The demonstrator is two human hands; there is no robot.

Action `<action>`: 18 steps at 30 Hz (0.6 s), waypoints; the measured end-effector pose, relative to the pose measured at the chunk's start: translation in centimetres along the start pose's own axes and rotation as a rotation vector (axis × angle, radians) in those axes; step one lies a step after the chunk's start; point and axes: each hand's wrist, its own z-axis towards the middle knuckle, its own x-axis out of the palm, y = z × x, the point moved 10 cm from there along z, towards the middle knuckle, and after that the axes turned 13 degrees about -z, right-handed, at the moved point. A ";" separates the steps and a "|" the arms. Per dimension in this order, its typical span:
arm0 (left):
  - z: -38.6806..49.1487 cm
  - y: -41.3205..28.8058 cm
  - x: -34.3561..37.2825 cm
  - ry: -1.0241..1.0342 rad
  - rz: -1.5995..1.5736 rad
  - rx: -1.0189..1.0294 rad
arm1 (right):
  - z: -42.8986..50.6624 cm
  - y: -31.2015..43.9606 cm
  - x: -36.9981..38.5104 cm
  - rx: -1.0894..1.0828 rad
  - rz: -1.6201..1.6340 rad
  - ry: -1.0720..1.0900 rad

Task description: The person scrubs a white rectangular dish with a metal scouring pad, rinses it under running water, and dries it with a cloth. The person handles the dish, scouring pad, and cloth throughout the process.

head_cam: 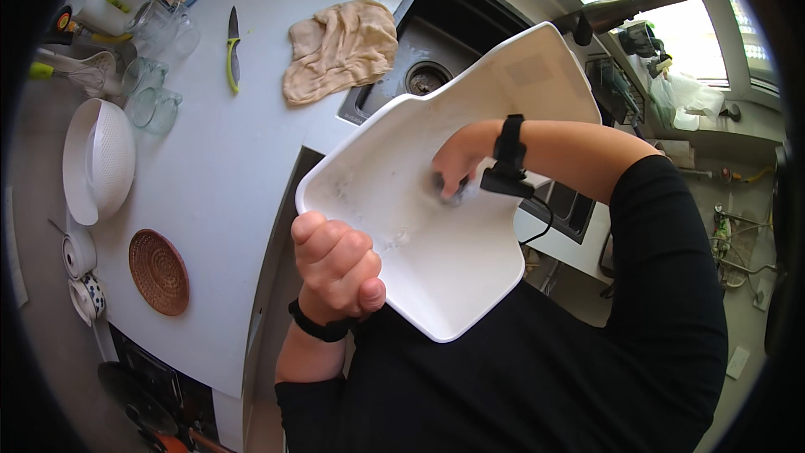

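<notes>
A white plastic bin (402,214) is tilted in front of me, its opening towards me. My left hand (336,267) grips the bin's rim at its lower left corner. Inside the bin is my right hand (456,157), its fingers curled around a small dark, blurred object (454,192) against the inner wall; what that object is I cannot tell. Small clear droplets or suds show on the wall between the hands. Beyond the bin lies a crumpled beige cloth (343,50), at the edge of a dark sink (418,44).
A knife with a green handle (233,53) lies on the white counter (207,182). Glass mugs (154,107), a white colander (110,160) and a brown woven tray (158,272) stand along the left. A black pan (135,396) is at the lower left.
</notes>
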 end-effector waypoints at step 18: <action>2.4 -0.7 -0.3 -0.084 -0.077 0.068 | -10.5 5.9 0.2 -0.342 -0.230 -0.457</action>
